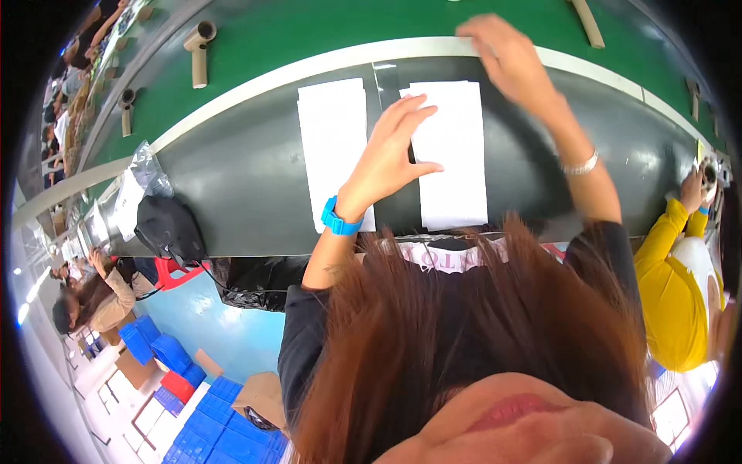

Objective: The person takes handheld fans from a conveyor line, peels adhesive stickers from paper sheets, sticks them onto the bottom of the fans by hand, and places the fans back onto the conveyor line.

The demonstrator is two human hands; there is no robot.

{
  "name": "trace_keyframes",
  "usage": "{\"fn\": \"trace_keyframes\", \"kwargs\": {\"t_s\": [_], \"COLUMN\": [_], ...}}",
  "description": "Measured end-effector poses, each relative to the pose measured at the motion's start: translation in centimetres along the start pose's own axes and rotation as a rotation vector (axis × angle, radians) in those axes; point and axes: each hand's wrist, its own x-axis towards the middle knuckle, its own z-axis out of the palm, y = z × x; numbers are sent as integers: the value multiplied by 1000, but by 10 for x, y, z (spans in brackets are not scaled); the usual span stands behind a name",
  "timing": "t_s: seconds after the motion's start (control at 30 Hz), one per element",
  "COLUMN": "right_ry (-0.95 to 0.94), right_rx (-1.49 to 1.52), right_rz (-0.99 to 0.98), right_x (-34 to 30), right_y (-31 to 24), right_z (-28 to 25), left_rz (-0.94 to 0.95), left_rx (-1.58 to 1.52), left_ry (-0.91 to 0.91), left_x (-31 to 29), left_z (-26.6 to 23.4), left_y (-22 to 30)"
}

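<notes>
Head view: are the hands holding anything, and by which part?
Nothing appears held: the left hand is open over the right paper stack, contact unclear; the right hand looks empty.

Bright scene: lamps [35, 288] glare near nine o'clock, the dark worktop [209, 170] shines at ten, white papers [456, 162] wash out near one, bent edges blurring into black corners
</notes>
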Motion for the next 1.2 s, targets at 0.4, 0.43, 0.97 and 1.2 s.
{"fn": "trace_keyframes", "kwargs": {"t_s": [0.4, 0.43, 0.97, 1.2], "right_ry": [-19, 5, -140, 322], "right_rx": [196, 137, 330, 463], "right_rz": [433, 407, 314, 438], "right_x": [-95, -96, -92, -102], "right_y": [-109, -109, -96, -17], "right_z": [40, 43, 29, -45], "left_rz": [7, 3, -48, 47], "left_rx": [217, 219, 260, 357], "left_ry": [98, 104, 58, -41], "left_x": [-2, 1, 4, 50], "left_z": [42, 44, 43, 13], "left_y": [5, 4, 6, 12]}}
